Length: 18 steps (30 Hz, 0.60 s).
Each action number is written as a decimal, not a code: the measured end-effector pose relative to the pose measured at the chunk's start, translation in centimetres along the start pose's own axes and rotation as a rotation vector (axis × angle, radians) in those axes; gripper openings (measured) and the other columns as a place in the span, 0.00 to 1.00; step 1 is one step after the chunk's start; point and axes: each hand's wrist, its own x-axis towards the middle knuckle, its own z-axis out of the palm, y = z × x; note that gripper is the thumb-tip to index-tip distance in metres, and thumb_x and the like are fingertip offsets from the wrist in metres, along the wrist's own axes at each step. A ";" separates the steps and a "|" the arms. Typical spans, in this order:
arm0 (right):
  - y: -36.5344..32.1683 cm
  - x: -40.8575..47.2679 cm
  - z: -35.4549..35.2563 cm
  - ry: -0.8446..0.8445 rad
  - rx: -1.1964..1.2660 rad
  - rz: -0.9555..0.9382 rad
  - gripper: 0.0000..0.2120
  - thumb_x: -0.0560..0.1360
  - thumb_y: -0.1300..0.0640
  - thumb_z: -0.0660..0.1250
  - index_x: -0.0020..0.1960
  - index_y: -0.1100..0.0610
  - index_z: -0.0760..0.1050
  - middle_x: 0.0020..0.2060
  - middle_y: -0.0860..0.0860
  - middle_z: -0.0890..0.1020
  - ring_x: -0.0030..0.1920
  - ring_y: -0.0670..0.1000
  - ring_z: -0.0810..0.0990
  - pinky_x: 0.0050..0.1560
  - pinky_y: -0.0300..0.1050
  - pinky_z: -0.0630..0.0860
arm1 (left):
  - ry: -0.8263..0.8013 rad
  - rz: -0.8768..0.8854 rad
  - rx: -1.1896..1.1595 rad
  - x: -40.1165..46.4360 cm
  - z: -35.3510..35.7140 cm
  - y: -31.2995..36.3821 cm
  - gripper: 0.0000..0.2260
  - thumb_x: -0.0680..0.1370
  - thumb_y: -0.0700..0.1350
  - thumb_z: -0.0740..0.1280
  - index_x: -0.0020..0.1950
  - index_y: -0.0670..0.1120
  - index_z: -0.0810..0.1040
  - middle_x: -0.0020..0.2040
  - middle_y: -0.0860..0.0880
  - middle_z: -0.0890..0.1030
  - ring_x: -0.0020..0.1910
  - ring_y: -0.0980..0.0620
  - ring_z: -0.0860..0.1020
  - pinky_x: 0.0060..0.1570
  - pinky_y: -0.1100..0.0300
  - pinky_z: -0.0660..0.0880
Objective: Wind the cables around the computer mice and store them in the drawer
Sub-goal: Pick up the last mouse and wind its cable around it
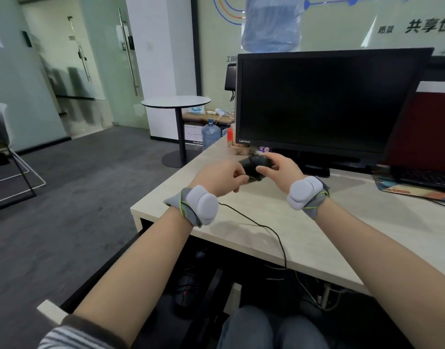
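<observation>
Black wired mouse (pixel 255 165) gripped by right hand (pixel 281 171), fingers curled; left hand (pixel 220 178) at 9 o'clock pinches cable (pixel 271 231), trailing toward 6 o'clock off desk (pixel 329 238).

**Legible Markings**

You can read "Lenovo" in pale letters on the lower left bezel of the monitor (pixel 324 102). On the glass wall (pixel 367 23) behind it, large dark characters read "共享世", cut off at the frame's right edge, preceded by smaller "愿景". Beside the monitor's upper left corner, "工用" is partly legible.
</observation>
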 end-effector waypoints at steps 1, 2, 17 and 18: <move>0.1 -0.1 -0.2 -0.052 0.018 -0.017 0.17 0.75 0.56 0.66 0.63 0.54 0.72 0.49 0.48 0.76 0.48 0.48 0.75 0.51 0.40 0.69 | 0.049 0.004 0.031 0.0 -0.4 -0.4 0.08 0.78 0.50 0.61 0.48 0.51 0.78 0.40 0.53 0.81 0.41 0.53 0.77 0.40 0.60 0.71; 0.2 -0.2 -0.4 -0.100 0.046 -0.030 0.17 0.75 0.56 0.65 0.63 0.54 0.72 0.49 0.48 0.77 0.48 0.48 0.75 0.51 0.40 0.71 | 0.106 0.016 0.062 0.0 -0.7 -0.7 0.07 0.77 0.50 0.62 0.48 0.51 0.79 0.43 0.52 0.81 0.44 0.53 0.76 0.42 0.60 0.70; -0.2 -1.3 -1.0 -0.510 0.682 0.117 0.09 0.79 0.60 0.58 0.55 0.55 0.75 0.45 0.52 0.80 0.44 0.47 0.80 0.47 0.39 0.80 | 0.041 0.115 -0.949 0.5 -1.4 -3.2 0.08 0.74 0.42 0.69 0.39 0.55 0.80 0.36 0.59 0.82 0.34 0.63 0.78 0.34 0.70 0.73; -0.5 -1.4 -0.8 -0.489 0.791 0.139 0.09 0.79 0.59 0.57 0.53 0.54 0.75 0.43 0.51 0.81 0.42 0.47 0.81 0.45 0.38 0.80 | 0.050 0.105 -1.104 0.5 -1.2 -3.3 0.09 0.75 0.39 0.66 0.43 0.53 0.81 0.37 0.58 0.83 0.36 0.61 0.80 0.35 0.68 0.76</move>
